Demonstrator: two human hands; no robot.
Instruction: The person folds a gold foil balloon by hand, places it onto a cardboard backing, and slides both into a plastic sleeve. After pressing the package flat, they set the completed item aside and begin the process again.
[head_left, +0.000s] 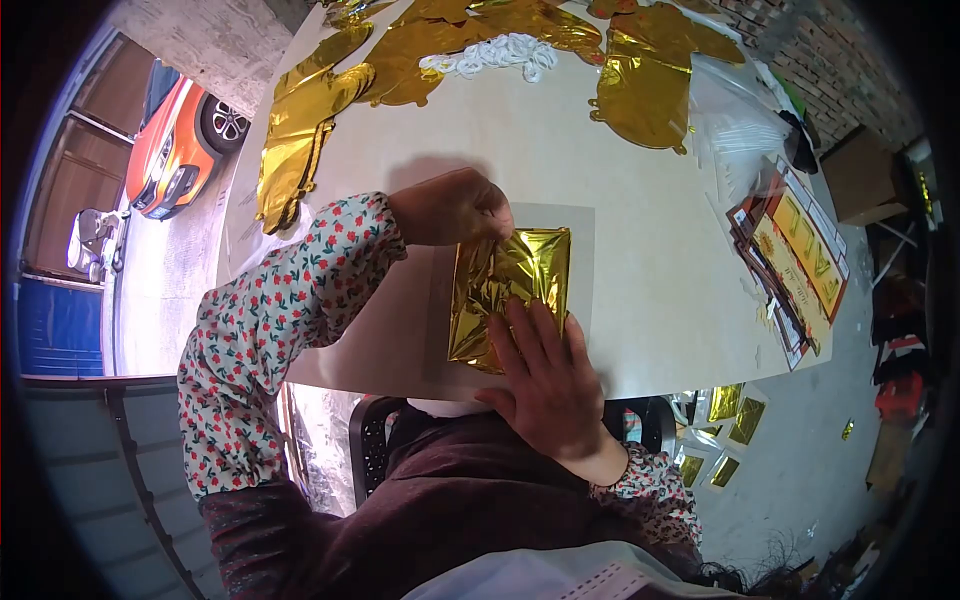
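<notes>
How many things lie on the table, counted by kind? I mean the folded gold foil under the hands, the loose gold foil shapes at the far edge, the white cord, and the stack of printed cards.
Folded gold foil packet: 1
Loose gold foil shapes: about 4, overlapping
White cord bundle: 1
Stack of printed cards: 1
Total: about 7

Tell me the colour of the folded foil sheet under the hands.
Shiny gold; the folded foil sheet shows clearly in the head view.

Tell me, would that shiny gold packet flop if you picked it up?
Probably yes. The gold foil packet is thin and crinkled, so it likely bends and weighs little. Its glossy skin looks slippery; the right hand presses it flat while the left hand pinches its top edge.
</notes>
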